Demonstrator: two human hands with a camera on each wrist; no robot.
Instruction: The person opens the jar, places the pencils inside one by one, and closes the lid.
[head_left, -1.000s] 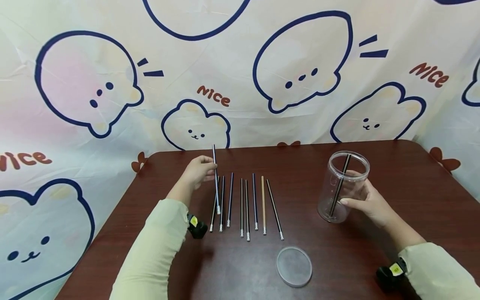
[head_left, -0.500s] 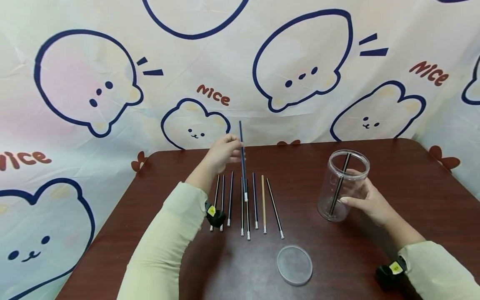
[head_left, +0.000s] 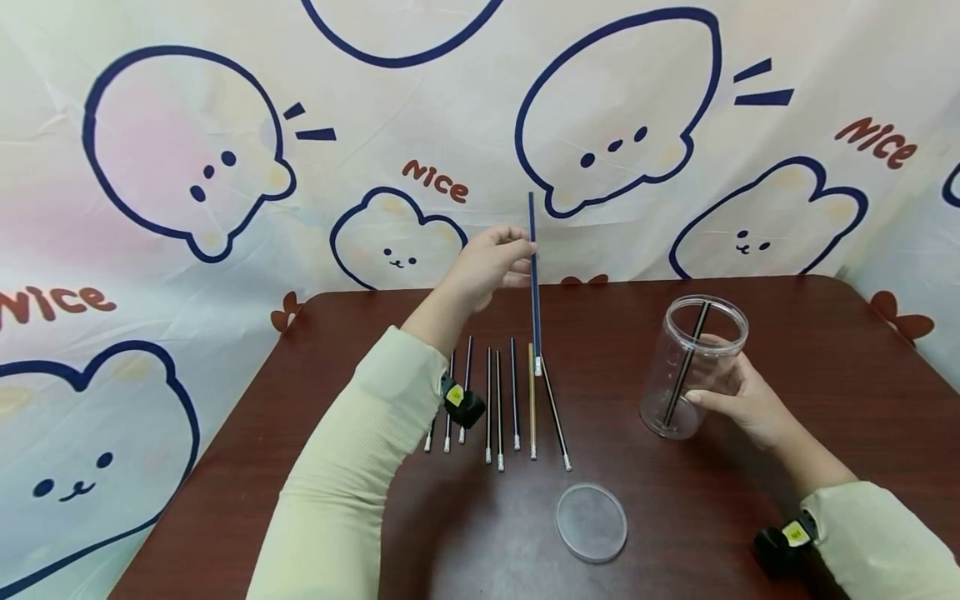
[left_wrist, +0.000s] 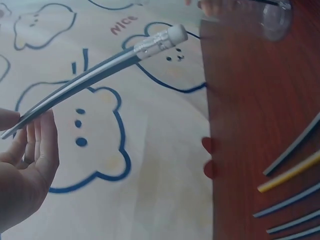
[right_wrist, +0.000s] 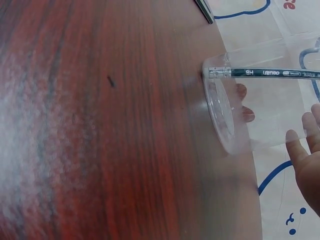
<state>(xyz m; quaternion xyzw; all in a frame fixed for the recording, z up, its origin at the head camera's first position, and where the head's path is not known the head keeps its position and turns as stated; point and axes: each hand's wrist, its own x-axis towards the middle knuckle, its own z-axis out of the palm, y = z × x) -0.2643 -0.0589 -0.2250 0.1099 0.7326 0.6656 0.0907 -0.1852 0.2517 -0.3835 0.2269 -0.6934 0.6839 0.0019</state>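
My left hand [head_left: 491, 267] pinches a blue pencil [head_left: 535, 308] near its upper end, above the table. The pencil hangs almost upright, and the left wrist view shows its white eraser [left_wrist: 177, 34] and metal band at the far end from the fingers. On the right, my right hand [head_left: 738, 408] holds a clear jar [head_left: 654, 400] round its side; the jar stands lidless on the table. One dark pencil [right_wrist: 270, 73] leans inside it, eraser down, marked HB in the right wrist view. Below the left hand lies a row of several pencils [head_left: 500, 417], partly hidden by the left forearm.
A round clear lid [head_left: 592, 522] lies flat near the front of the dark wooden table [head_left: 660, 517]. One pencil in the row is yellow [head_left: 532, 408]. Behind the table's far edge hangs a cloth [head_left: 615, 242] printed with cartoon bears.
My left hand has lifted the blue pencil off the left end of the row and carried it rightward and up. The right hand and jar have stayed in place.
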